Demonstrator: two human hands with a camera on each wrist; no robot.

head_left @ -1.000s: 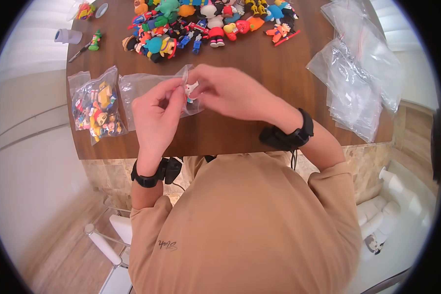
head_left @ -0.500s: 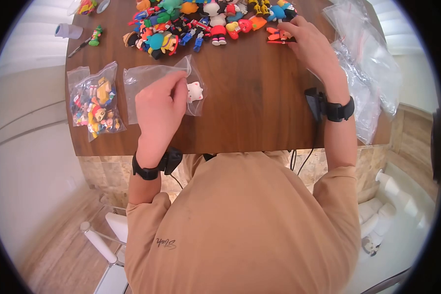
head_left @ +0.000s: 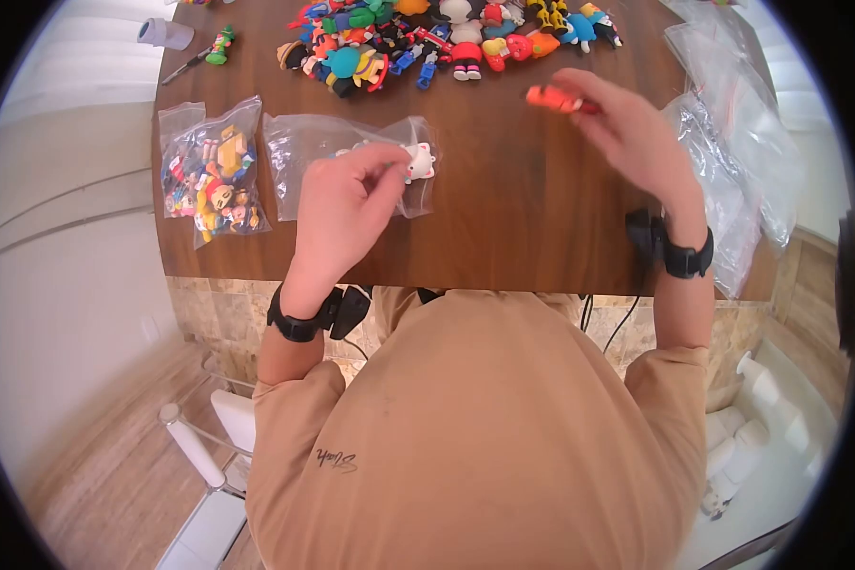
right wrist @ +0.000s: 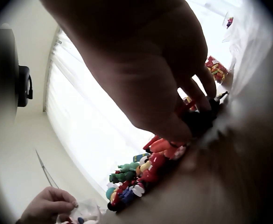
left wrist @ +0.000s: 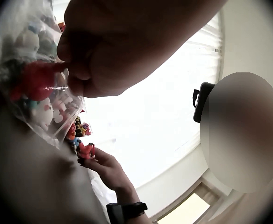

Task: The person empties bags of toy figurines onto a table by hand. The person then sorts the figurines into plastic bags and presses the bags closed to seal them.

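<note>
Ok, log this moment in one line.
left hand: pinching clear plastic bag | right hand: holding orange toy figure, apart from bag | loose figures: piled on table | spare bags: lying at right

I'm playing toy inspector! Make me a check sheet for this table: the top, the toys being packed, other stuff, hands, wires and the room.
Surface: brown wooden table, toys and bags on it.
Job's things: orange figure off the table; clear bag with white toy.
Clutter: toy pile, bagged toys, flat bags, green figure.
Hands: left hand pinches the clear bag; right hand holds the orange figure.
Cables: black cables below the table edge.
Surroundings: wood-look floor, pale wall.
</note>
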